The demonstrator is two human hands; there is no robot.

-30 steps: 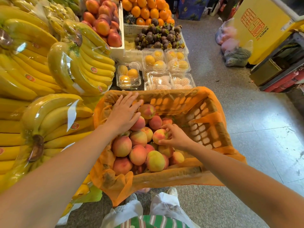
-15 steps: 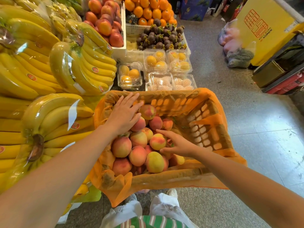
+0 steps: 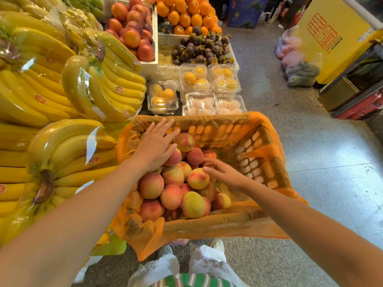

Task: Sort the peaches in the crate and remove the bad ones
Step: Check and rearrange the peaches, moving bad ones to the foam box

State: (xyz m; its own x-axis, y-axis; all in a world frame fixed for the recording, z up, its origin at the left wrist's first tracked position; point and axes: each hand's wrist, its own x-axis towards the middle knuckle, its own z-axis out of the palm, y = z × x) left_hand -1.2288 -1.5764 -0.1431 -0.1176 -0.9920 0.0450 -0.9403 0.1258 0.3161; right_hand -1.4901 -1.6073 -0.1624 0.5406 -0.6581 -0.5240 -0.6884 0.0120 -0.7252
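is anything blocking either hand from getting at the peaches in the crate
Nothing visible does. The left hand rests flat on the peaches at the pile's far side, and the right hand touches one mid-pile. The crate is open on top; its orange liner drapes over the rim, not the fruit.

Yellow-red peaches [image 3: 171,196] heaped at left of orange mesh-lined crate [image 3: 275,162], right side bare

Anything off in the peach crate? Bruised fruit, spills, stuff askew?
No plainly bad fruit shows among the peaches. Only oddities: they are heaped on the left of the crate, and the orange liner hangs rumpled over its near rim.
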